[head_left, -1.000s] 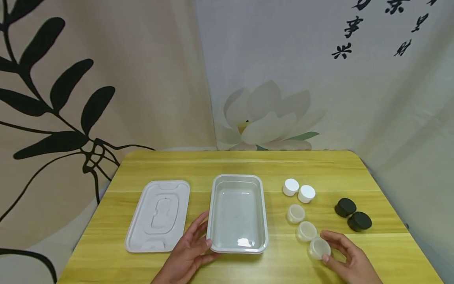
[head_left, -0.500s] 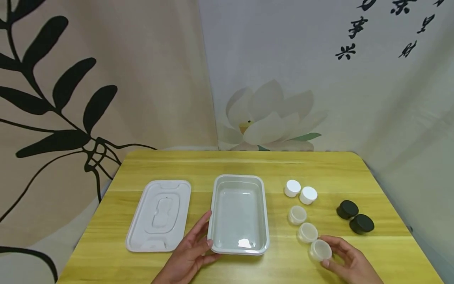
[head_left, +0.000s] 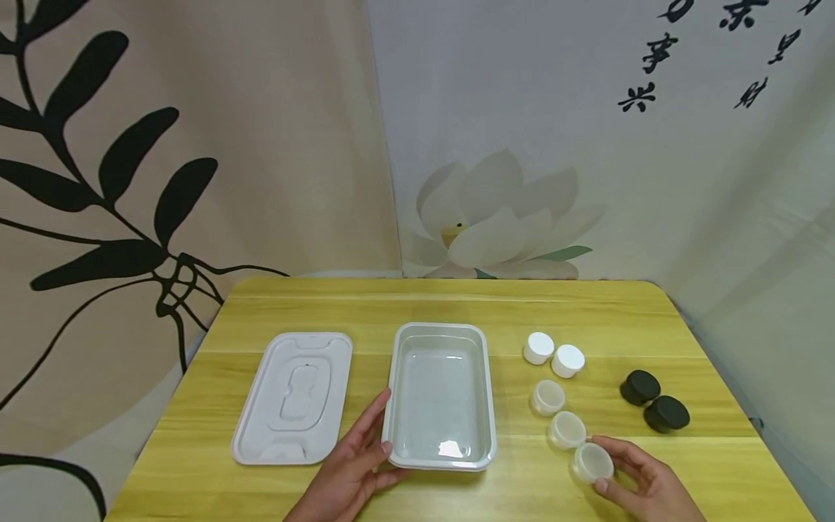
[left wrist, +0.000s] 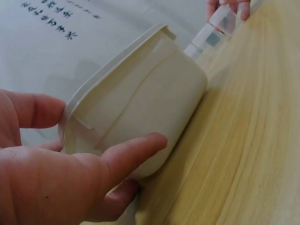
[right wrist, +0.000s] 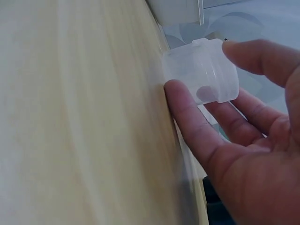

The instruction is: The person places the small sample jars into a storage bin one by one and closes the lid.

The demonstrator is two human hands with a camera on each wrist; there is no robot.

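A white rectangular plastic box (head_left: 440, 395) stands open-topped on the wooden table. Around its near left corner my left hand (head_left: 355, 460) spreads its fingers, touching the rim and outer walls. In the left wrist view the fingers (left wrist: 136, 149) lie fairly straight beside the pale box wall (left wrist: 150, 93). My right hand (head_left: 642, 478) pinches a small translucent round jar (head_left: 593, 462) between thumb and fingers. The jar (right wrist: 201, 70) is seen from its side in the right wrist view. Two matching jars, one nearer (head_left: 567, 430) and one farther (head_left: 548, 397), stand just beyond it.
Left of the box lies a flat white lid (head_left: 293, 399). Two small white round containers (head_left: 553, 354) stand behind the translucent jars, and two black ones (head_left: 652, 401) stand to the right. A printed curtain (head_left: 496, 145) hangs behind the table (head_left: 365, 297).
The head view has shifted slightly. Both hands keep nearly the same places, the left at the box corner and the right on the nearest translucent jar.
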